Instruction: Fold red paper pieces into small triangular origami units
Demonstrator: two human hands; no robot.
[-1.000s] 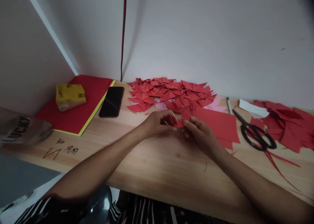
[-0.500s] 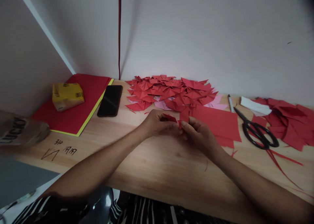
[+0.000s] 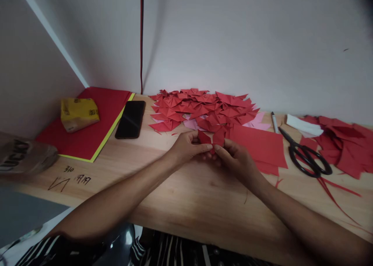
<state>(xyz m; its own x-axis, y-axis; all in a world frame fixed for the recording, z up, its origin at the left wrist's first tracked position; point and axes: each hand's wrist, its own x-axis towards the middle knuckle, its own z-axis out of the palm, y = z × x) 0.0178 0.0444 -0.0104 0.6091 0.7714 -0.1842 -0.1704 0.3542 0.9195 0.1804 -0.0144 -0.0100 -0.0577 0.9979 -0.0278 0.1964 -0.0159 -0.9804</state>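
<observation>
A small folded piece of red paper [image 3: 218, 137] is pinched between both hands above the middle of the table. My left hand [image 3: 190, 144] grips its left part, thumb on the near side. On the right part, my right hand [image 3: 233, 151] is closed with its thumb pressed near the centre fold. Two flaps stand up with a narrow gap between them. The lower fingers of both hands are partly hidden under the paper. Just behind lies a heap of folded red paper shapes [image 3: 201, 106], with some pink ones at its edges.
Flat red sheets [image 3: 256, 145] lie right of my hands, then black scissors [image 3: 309, 159], a marker [image 3: 274, 122], a white strip [image 3: 304, 125] and more red pieces [image 3: 344, 141]. To the left are a phone [image 3: 130, 119], a yellow package [image 3: 80, 114] on red card and a plastic bag [image 3: 26, 153].
The left flap of the red paper has swung up and now shows its face beside the right flap. My left thumb has shifted right, towards the centre.
</observation>
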